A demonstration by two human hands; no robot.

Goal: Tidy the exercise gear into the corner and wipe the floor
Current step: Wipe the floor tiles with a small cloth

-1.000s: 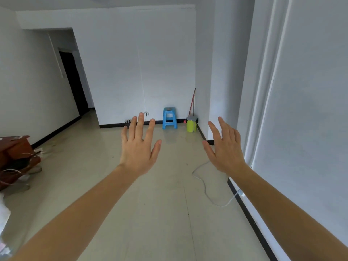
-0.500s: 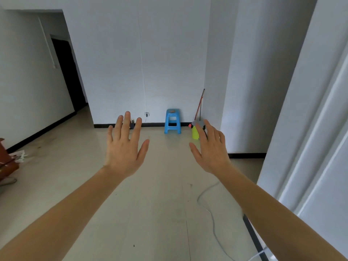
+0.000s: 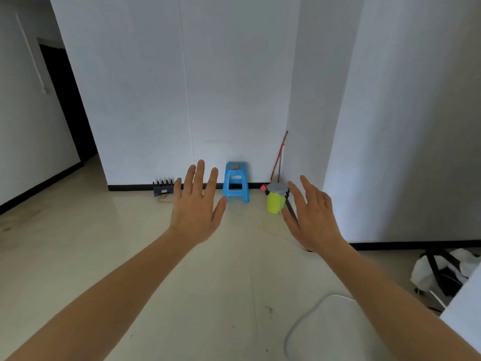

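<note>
My left hand (image 3: 197, 207) and my right hand (image 3: 312, 216) are both stretched out in front of me, fingers spread, holding nothing. Beyond them the pale tiled floor (image 3: 104, 256) runs to a white wall. In the corner stand a yellow-green bucket with a grey lid (image 3: 276, 199) and a thin red-handled stick (image 3: 279, 155) leaning on the wall. No exercise gear is clearly recognisable. A black frame with white cloth or bags (image 3: 442, 272) lies at the right edge, partly cut off.
A blue plastic stool (image 3: 235, 182) stands against the far wall, a small object on its seat. A black router-like device (image 3: 163, 187) sits on the floor left of it. A white cable (image 3: 307, 316) loops across the floor lower right. A dark doorway (image 3: 67, 100) opens on the left.
The view has moved forward and swung right: the stool and bucket are nearer, the brown furniture at left is gone, and the black frame has come in at right. Both hands stay spread.
</note>
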